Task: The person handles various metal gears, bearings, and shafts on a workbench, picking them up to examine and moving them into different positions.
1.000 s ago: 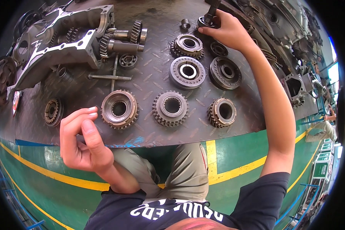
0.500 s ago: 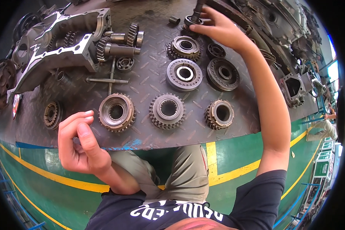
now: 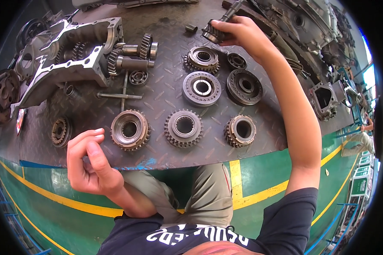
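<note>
At the far right part of the bench, my right hand (image 3: 247,35) is wrapped round a gear shaft (image 3: 212,33). The shaft is tilted, with its toothed, bearing-like end low and its thin end up to the right. My left hand (image 3: 93,163) is at the bench's front edge, empty, its fingers loosely curled and the thumb apart. Nearest to it are a brass-coloured synchronizer ring on a gear (image 3: 60,131) and a wide gear (image 3: 130,129). Along the same row lie a toothed gear (image 3: 172,127) and a smaller gear (image 3: 231,131).
Behind that row sit two synchronizer hubs (image 3: 191,94) (image 3: 255,94), a gear stack (image 3: 191,63) and a bearing (image 3: 236,61). A small sleeve (image 3: 191,28) lies near the shaft. At left stand an open gearbox housing (image 3: 98,63), geared shafts (image 3: 134,63) and a T-bar (image 3: 119,96).
My right hand has turned the gear shaft from nearly upright to tilted, its lower end now showing clear of the bench. My left hand stays in much the same pose.
</note>
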A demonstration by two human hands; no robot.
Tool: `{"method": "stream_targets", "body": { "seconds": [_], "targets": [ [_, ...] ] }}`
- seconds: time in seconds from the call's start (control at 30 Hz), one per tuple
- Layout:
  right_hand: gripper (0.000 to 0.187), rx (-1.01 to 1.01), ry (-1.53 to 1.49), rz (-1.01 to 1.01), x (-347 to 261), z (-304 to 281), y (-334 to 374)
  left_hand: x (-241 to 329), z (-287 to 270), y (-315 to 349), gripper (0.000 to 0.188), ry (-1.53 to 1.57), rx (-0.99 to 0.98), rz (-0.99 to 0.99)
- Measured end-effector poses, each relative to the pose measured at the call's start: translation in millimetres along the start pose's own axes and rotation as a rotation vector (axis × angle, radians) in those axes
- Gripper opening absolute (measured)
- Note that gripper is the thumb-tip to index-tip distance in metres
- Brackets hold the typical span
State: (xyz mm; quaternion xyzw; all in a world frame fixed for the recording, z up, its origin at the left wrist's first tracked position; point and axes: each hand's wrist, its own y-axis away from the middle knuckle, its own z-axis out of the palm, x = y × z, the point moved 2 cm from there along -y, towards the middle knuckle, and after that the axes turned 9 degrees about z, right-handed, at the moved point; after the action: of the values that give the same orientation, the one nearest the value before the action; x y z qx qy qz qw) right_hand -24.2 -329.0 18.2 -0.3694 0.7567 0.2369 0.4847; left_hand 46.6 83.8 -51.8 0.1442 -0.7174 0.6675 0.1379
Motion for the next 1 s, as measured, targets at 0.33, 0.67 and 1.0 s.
{"method": "stream_targets", "body": {
  "seconds": [0.33, 0.67, 1.0],
  "targets": [
    [0.040, -0.191, -0.424, 0.035, -16, -9, 30, 2, 1, 0, 0.015, -0.007, 0.006, -0.001],
    [0.053, -0.033, 0.015, -0.229, -6, 17, 35, 1, 0, 1, 0.015, -0.019, 0.005, 0.000],
    [0.053, -0.130, 0.169, -0.363, -15, 24, 48, 1, -1, 1, 0.016, -0.023, 0.000, 0.000]
  ]
}}
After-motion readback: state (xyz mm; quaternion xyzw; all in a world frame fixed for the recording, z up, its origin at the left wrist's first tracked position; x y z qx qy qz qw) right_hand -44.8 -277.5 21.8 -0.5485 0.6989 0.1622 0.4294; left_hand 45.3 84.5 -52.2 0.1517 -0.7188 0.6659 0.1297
